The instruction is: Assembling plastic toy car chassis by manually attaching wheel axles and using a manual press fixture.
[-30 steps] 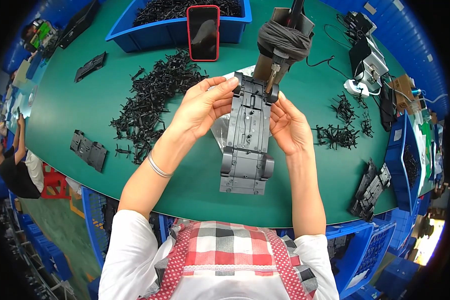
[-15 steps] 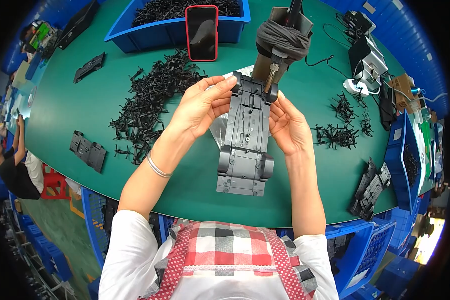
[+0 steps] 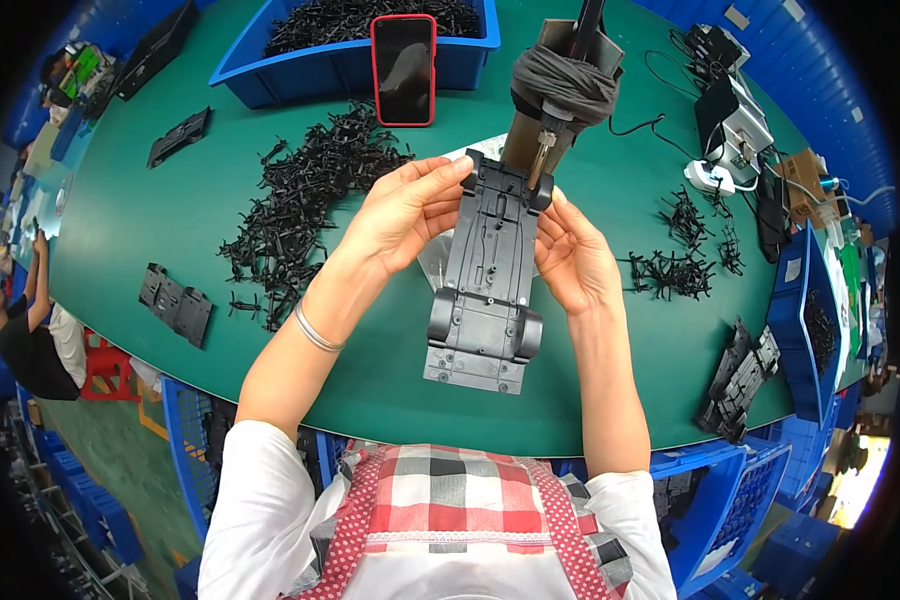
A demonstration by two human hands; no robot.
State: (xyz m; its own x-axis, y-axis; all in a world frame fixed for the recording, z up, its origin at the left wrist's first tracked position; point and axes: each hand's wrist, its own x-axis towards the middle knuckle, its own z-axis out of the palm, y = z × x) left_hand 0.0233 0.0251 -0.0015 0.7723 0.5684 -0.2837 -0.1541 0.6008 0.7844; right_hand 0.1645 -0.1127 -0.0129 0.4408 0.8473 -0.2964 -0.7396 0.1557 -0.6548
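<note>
Between both hands I hold a black plastic toy-car chassis plate (image 3: 488, 265), long and flat with wheel arches on its sides. My left hand (image 3: 407, 213) grips its far left corner, thumb on top. At the far right edge, my right hand (image 3: 578, 250) has its fingers closed about the rim. A metal tip of a mounted tool (image 3: 542, 150), wrapped in dark cloth, comes down at the plate's far right wheel arch; I cannot tell whether it touches. Beneath the plate, part of a clear plastic bag (image 3: 435, 262) shows.
A pile of small black plastic parts (image 3: 305, 200) lies to the left, smaller heaps (image 3: 673, 273) to the right. Further chassis plates (image 3: 176, 304) rest on the green table. A red-cased phone (image 3: 404, 70) leans against a blue bin (image 3: 320, 72). Another person (image 3: 30, 335) is at far left.
The near end of the chassis plate has swung slightly to the left. My right hand has shifted a little left with it, while my left hand stays nearly in place.
</note>
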